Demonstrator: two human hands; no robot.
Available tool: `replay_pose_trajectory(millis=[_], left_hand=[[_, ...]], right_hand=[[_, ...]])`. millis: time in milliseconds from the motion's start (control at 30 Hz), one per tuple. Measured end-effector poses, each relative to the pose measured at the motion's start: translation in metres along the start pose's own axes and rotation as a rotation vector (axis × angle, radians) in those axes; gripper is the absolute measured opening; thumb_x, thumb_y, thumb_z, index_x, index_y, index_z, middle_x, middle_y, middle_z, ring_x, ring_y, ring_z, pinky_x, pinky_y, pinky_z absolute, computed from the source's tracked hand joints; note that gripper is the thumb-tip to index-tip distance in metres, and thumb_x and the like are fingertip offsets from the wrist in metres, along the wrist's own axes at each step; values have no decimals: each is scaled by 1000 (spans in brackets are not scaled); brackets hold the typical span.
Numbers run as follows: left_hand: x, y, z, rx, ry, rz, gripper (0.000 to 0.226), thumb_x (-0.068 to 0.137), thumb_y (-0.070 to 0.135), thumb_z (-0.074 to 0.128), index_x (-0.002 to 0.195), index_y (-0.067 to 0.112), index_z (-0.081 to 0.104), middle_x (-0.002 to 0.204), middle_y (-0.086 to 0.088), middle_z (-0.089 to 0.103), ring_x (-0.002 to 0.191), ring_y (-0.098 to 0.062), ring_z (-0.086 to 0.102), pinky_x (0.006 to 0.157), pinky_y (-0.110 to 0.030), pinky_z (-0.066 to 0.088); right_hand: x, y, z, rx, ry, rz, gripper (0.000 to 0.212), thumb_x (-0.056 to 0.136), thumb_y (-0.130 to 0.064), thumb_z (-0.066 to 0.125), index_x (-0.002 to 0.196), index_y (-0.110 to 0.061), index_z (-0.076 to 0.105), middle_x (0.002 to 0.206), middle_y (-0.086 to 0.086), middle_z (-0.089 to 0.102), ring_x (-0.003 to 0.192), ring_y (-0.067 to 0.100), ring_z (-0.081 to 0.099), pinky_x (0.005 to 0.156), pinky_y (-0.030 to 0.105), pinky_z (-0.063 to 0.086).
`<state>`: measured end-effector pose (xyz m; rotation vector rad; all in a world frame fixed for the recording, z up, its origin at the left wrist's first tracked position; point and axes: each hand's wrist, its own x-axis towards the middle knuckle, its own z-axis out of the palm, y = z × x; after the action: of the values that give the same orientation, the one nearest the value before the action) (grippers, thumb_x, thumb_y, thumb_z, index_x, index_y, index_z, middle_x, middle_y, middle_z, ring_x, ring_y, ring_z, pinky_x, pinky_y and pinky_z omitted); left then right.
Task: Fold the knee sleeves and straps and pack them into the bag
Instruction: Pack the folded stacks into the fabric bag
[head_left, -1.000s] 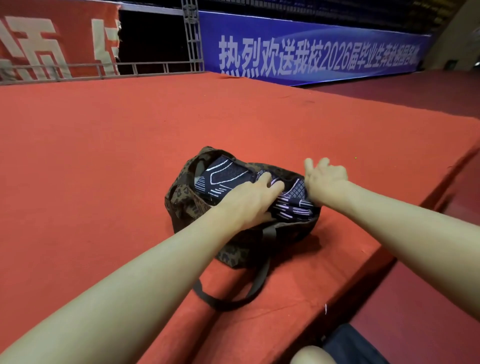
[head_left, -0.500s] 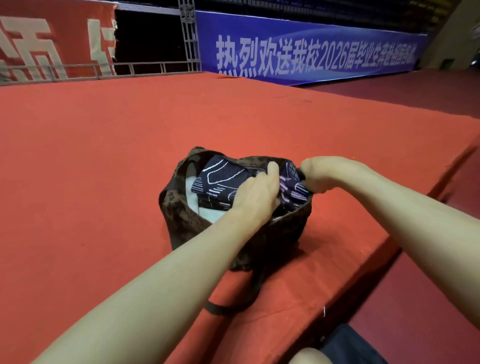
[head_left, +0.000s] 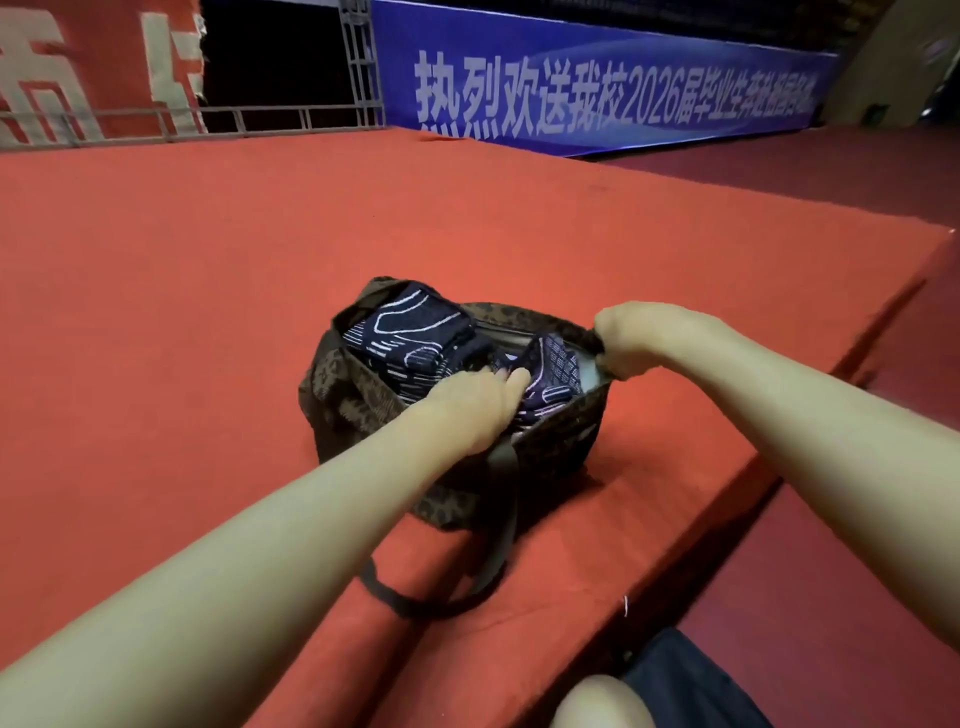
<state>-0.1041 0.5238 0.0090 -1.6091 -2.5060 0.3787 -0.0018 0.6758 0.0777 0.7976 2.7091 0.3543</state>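
- Bag (head_left: 363, 410): brown leopard-print tote, sits on the red carpeted platform (head_left: 208, 260) near its front edge, mouth open and facing up; long axis runs left-right across the view.
- Knee sleeves (head_left: 410, 332): dark fabric with white line pattern, folded, lying inside the bag at its left end, flat side up.
- Second folded piece (head_left: 553, 364), dark with pale purple grid lines, stands tilted inside the bag toward its right end.
- Left hand (head_left: 472, 400): reaches into the bag mouth over the near rim, fingertips touching the purple-lined piece; whether this grip pinches it cannot be told.
- Right hand (head_left: 628, 338): curled tight, grip holding the bag's right rim and pulling the mouth wide.
- Bag strap (head_left: 498, 540): dark, hangs down the near wall of the bag and loops on the platform in front of it.
- Behind the bag, well apart: blue banner (head_left: 597, 78) with white characters, red banner (head_left: 93, 67), metal truss (head_left: 358, 57).
- Below the bag: the person's knee (head_left: 597, 701) at the frame bottom.
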Motion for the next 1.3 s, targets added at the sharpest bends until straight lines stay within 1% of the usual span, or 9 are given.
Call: replay_pose_trajectory(millis=[167,300,400,600,700,833,967,1100,1300], left_hand=[[-14,16,-20,-187,-166,65,45,98,8,52,140,-3,44,156,-25,41,152,-41,31,121,-41,24],[-28,2,-41,-258,-32,51,10,92,9,52,94,8,62,87,-10,67,85,-31,65,65,-35,47],[-36,-31,-45,-309,16,-5,16,90,6,50,78,12,58,74,-6,61,74,-32,57,62,-38,43],[-60,-64,-21,-544,-47,-24,31,92,7,54,110,20,77,105,5,80,100,-11,74,92,-28,55],[-71,-78,-24,-902,142,-163,31,89,1,50,93,19,75,86,4,79,76,-9,77,76,-29,59],[-73,-116,-19,-604,527,-442,22,86,24,62,105,25,71,97,3,73,92,-22,69,84,-40,56],[-71,-140,-7,-585,141,-701,65,89,53,68,133,8,54,126,-16,62,120,-38,60,99,-46,52],[-76,-153,5,-789,156,-680,40,95,40,65,90,1,72,83,-18,75,86,-34,72,71,-38,55],[-88,-166,-9,-981,413,-723,35,88,29,54,83,-5,63,67,-11,69,64,-31,70,70,-43,63]], right_hand=[[7,-12,-10,81,175,70,26,95,-19,58,120,-10,58,110,8,62,107,33,62,78,39,45],[3,-39,-6,115,696,-296,22,97,-18,52,116,-8,53,114,16,50,106,39,54,66,43,42],[12,-62,9,184,451,-399,21,97,-18,48,114,-12,57,116,17,63,103,40,64,75,44,52],[36,-58,34,329,48,-147,35,102,-22,44,132,-4,41,137,25,58,122,40,59,95,43,49],[32,-62,24,293,207,-169,33,98,-25,47,127,-11,50,131,15,57,118,38,60,92,44,51],[25,-88,3,483,478,-393,32,95,-33,56,122,-16,54,122,10,53,118,34,53,97,47,50],[14,-129,-10,377,319,-508,73,92,-50,57,154,-18,35,155,10,36,140,36,29,111,54,40],[20,-147,-27,368,36,-441,102,90,-65,58,166,-24,3,174,3,-3,156,50,-2,121,68,18],[31,-152,-35,299,296,-402,43,95,-44,59,132,-20,57,127,11,63,107,38,63,87,48,52]])
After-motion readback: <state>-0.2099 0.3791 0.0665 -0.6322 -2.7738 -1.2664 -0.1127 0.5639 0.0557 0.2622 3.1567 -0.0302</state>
